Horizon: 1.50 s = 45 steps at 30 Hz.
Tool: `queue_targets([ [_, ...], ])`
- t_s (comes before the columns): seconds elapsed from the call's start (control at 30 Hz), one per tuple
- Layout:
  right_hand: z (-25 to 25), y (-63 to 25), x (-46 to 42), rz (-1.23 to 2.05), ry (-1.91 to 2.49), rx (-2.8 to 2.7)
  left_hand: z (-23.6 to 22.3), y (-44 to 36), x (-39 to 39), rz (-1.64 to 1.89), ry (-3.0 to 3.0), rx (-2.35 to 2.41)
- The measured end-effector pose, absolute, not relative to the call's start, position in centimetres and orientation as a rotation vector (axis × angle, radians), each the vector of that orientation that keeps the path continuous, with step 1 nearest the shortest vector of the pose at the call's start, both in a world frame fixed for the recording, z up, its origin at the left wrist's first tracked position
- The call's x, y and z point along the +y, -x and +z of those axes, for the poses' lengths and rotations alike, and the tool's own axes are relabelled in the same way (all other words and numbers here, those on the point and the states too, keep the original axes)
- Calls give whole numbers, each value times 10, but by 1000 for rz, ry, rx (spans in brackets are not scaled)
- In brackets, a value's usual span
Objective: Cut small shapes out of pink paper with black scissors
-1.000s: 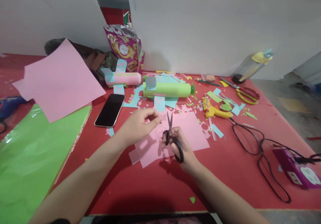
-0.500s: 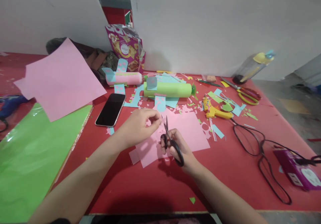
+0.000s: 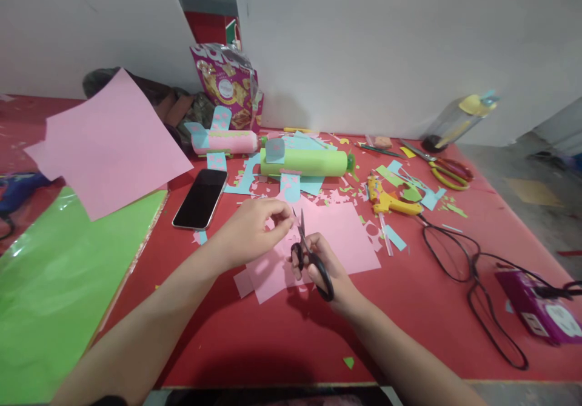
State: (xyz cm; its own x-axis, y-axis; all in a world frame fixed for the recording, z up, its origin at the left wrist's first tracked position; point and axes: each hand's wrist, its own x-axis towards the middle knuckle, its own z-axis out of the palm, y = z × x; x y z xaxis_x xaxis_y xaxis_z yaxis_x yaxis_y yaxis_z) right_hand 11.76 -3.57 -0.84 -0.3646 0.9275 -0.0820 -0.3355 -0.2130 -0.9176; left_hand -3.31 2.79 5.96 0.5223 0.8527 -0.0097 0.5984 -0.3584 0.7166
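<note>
Black-handled scissors are in my right hand, fingers through the loops and blades pointing up and away, slightly parted. My left hand pinches a small scrap of pink paper right beside the blade tips. Beneath both hands lie pink paper sheets with cut-out holes. Just beyond them rests a lime green paper-wrapped tube with light blue fins and a green cap. Behind it to the left is a similar pink tube with spotted blue fins.
A phone lies left, near green sheets and a large pink sheet. Rightward are a yellow glue gun with a trailing cord, more scissors, a bottle and a purple box. A snack bag stands behind.
The pink scrap between my left fingertips and the blades has shifted slightly. Both hands and the scissors stay almost in place.
</note>
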Motion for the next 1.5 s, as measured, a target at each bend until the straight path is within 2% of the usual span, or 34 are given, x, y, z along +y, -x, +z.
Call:
queue_targets([
  [1.5,-10,-115,-36,1779,798,-992,62,35,30,466,-1903,1133],
])
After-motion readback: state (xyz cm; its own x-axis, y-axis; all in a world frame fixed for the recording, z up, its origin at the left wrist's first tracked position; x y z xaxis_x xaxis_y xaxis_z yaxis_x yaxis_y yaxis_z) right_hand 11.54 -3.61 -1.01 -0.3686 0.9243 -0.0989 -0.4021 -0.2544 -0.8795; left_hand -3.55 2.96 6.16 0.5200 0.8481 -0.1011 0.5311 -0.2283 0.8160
